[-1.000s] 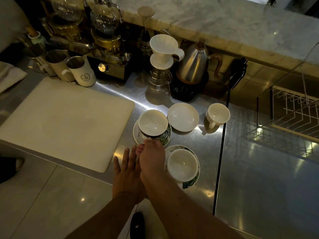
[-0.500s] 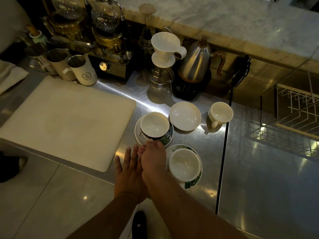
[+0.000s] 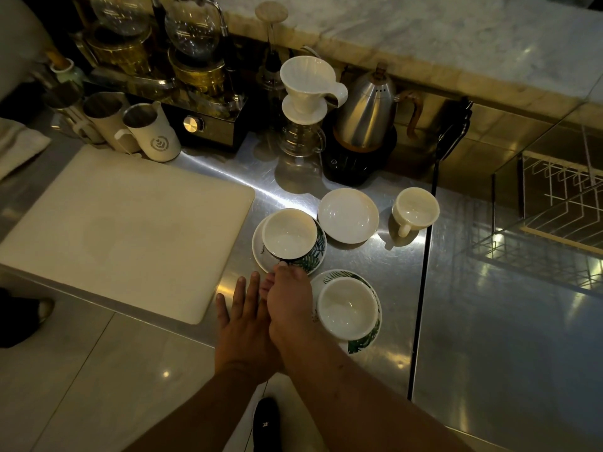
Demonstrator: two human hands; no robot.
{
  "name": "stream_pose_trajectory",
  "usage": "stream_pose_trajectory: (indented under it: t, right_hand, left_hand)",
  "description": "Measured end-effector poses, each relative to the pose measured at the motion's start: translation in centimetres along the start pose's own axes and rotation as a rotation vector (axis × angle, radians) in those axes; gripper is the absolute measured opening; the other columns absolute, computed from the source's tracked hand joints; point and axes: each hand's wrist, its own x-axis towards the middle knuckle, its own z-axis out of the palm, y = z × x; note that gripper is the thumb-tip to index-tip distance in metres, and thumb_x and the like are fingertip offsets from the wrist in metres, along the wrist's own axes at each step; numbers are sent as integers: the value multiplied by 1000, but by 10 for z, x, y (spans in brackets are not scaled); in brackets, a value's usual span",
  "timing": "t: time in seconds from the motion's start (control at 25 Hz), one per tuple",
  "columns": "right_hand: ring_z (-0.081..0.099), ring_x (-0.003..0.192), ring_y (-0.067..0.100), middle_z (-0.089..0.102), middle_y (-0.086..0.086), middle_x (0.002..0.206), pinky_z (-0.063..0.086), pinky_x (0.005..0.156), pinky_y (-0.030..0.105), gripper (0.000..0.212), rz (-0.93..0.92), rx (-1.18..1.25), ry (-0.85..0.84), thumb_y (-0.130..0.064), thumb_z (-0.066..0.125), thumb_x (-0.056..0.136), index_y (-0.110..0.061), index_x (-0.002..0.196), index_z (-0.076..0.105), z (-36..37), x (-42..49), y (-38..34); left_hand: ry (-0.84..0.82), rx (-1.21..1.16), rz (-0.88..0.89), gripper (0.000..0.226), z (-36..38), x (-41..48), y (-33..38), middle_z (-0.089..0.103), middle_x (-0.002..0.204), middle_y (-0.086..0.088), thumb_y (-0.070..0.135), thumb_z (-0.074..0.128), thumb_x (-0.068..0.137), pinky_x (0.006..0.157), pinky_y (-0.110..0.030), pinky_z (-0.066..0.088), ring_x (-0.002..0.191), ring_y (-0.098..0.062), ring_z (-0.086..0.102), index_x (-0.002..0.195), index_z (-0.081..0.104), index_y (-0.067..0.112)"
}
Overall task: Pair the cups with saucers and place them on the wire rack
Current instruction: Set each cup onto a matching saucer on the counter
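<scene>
A leaf-patterned cup sits on its leaf-patterned saucer at the counter's middle. My right hand pinches the cup's near side, where its handle is hidden under my fingers. My left hand lies flat and open on the steel counter just left of it. A second white cup stands on another leaf saucer to the right of my right wrist. Behind are a plain white saucer and a plain white cup, apart from each other. The wire rack is at the far right.
A large white board covers the counter's left. Milk jugs, a siphon brewer, a pour-over dripper on a glass server and a steel kettle line the back. A dark seam divides the steel counter.
Both hands stay in the same grip and place; only the camera has shifted slightly.
</scene>
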Motion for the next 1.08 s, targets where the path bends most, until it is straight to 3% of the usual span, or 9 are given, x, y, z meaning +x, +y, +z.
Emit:
stream_pose_trajectory:
  t: [0.24,0.4,0.52,0.6,0.68,0.8,0.88,0.96,1.08]
  right_hand:
    - [70,80,14,71,6,94,57,64,24,14,36,-10,-27,-28,49,104,-21,103,61,-2,0,-1]
    - [73,90,32,69,22,108,58,69,31,30,10,-53,-65,-25,49,102,-2,118,60,-6,-3,-3]
    - [75,78,15,69,7,94,60,64,26,12,64,-8,-122,-16,49,102,-19,105,61,-8,-8,-9]
    - [73,94,23,69,8,99,62,81,38,18,65,-50,-137,-15,52,100,-19,116,58,-9,-16,-12]
    - [66,111,38,66,21,118,55,97,54,41,30,-140,-150,-22,55,95,-9,134,50,-14,-29,-13]
    - [63,116,37,63,18,128,50,102,56,52,-11,-218,-201,-37,56,90,-12,136,52,-27,-46,-21]
    - [71,94,15,73,3,106,59,86,40,33,-89,-292,-182,-40,57,90,-23,117,64,-44,-52,-36]
    - [71,67,7,74,-3,87,58,59,25,14,-157,-320,-151,-37,56,96,-28,96,67,-62,-52,-54]
    - [72,72,13,75,-7,82,59,60,28,15,-243,-375,-30,-42,57,97,-31,94,65,-89,-44,-84]
  left_hand:
    - [62,45,-1,100,3,0,1,11,168,-17,75,27,82,115,-75,20,155,-31,-5,159,-1,18]
    - [103,-17,0,89,0,0,2,20,166,-19,78,6,91,113,-76,25,153,-32,4,158,-1,20]
    - [110,-28,6,96,2,-1,3,18,167,-17,75,27,84,113,-75,25,155,-37,7,158,-3,23]
    - [116,-22,6,100,5,-1,2,16,168,-16,75,31,80,115,-74,22,155,-39,8,159,-4,25]
    - [127,-21,6,102,6,-1,1,13,169,-14,75,31,78,118,-72,18,156,-37,6,159,-10,29]
    - [100,1,-27,100,10,2,0,9,170,-12,70,35,80,119,-70,13,156,-35,0,159,-11,30]
    - [72,10,-69,96,14,4,-1,3,171,-10,71,38,85,121,-68,5,157,-31,-10,161,-2,27]
    - [82,-14,-86,96,16,4,-2,3,171,-8,79,32,88,123,-64,-1,157,-28,-9,162,10,24]
    - [106,-25,-79,99,17,4,-2,11,171,-8,86,27,86,123,-64,3,158,-27,-2,162,19,23]
